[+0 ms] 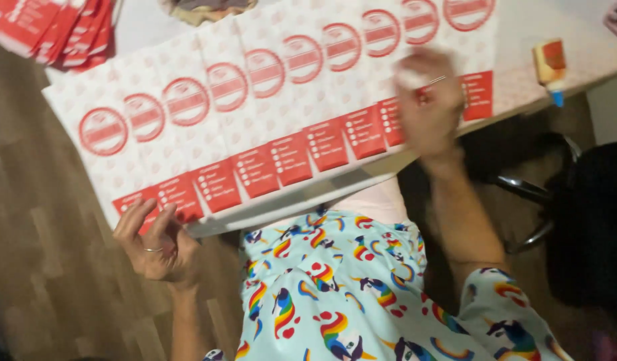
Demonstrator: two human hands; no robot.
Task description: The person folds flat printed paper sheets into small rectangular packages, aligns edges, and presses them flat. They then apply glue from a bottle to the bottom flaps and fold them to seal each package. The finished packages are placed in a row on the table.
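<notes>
A long row of overlapping white paper bags [255, 127] with red round marks and red label panels lies spread along the table edge. My left hand [155, 244], a ring on one finger, touches the near corner of the leftmost bag with its fingertips. My right hand [429, 100] is blurred and rests flat on the bags near the right end of the row, fingers apart. Neither hand is closed around anything.
A stack of red and white bags [54, 30] lies at the far left of the white table [569, 93]. A glue bottle [550, 67] with a blue tip lies at the right. A dark chair [542, 194] stands below the table. Wooden floor at left.
</notes>
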